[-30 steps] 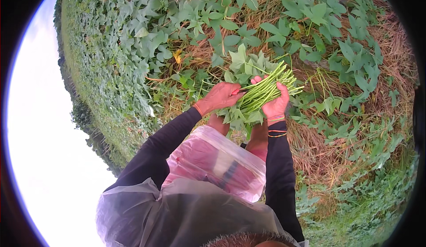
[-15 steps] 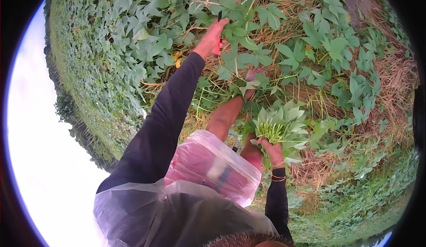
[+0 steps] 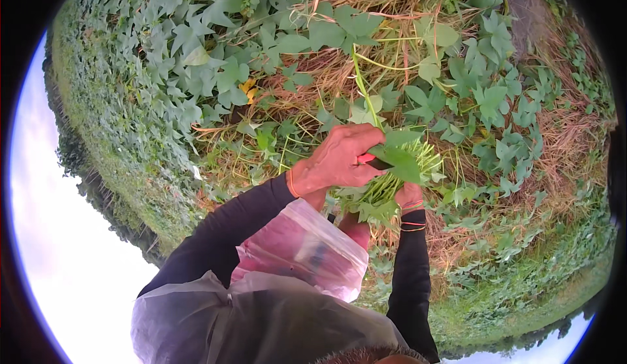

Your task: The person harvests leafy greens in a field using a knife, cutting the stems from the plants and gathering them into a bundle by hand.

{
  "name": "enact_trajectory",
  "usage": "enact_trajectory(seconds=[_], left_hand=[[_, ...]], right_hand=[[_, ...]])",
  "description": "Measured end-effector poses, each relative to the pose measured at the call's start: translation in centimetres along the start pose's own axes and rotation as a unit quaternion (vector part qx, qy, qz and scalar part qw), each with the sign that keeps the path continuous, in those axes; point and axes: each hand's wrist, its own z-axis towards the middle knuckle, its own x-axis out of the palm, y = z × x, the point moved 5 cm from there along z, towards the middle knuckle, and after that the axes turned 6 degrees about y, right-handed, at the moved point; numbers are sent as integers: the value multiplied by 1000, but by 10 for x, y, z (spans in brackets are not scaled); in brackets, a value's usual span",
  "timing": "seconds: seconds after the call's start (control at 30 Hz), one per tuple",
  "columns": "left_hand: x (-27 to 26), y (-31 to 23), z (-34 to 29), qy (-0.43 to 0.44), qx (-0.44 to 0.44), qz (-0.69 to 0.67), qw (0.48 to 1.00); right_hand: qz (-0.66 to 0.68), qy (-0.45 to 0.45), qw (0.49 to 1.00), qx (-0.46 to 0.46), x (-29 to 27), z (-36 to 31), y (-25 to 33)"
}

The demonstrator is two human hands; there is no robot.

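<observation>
Curled tight around a small red-handled tool [image 3: 366, 159], the left hand [image 3: 339, 158] hangs out in front of the person, the dark blade [image 3: 379, 165] poking from the fist toward four o'clock. A long stem [image 3: 361, 83] reaches from the fingers of that fist up toward eleven o'clock; whether they pinch it, I can't make out from here. At four o'clock from the left hand, the right hand [image 3: 410, 196] is closed about a bunch of green stems [image 3: 385, 186], most of its fingers lost behind the greenery. The bunch sits just beside the left fist, at about three to four o'clock, with stem ends fanned toward three and leaves [image 3: 375, 212] drooping toward seven. One large leaf [image 3: 403, 163] lies across the blade and the stems.

I'd guess the bunch is light, each stem crisp enough to snap if bent hard, the leaves soft and quick to bruise or tear. Fresh stems may slide past one another in a loose hold, so I'd wrap the whole hand around the middle of the stalks, firm but not crushing, clear of the leaves and the blade. Below, vines [image 3: 431, 106] trail over dry straw [image 3: 333, 70].
</observation>
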Motion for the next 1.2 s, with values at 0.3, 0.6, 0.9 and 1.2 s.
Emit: enact_trajectory(seconds=[0.3,0.6,0.9,1.2], left_hand=[[-8,-41,-32,113,14,-77,991],[-12,28,-134,109,-219,-120,962],[-19,-6,-132,304,-225,-109,919],[-87,-48,-32,182,-10,175,968]], right_hand=[[295,124,946,41,157,100,28],[351,224,908,41,211,94,31],[355,197,914,2,166,93,18],[283,192,940,-8,119,110,29]])
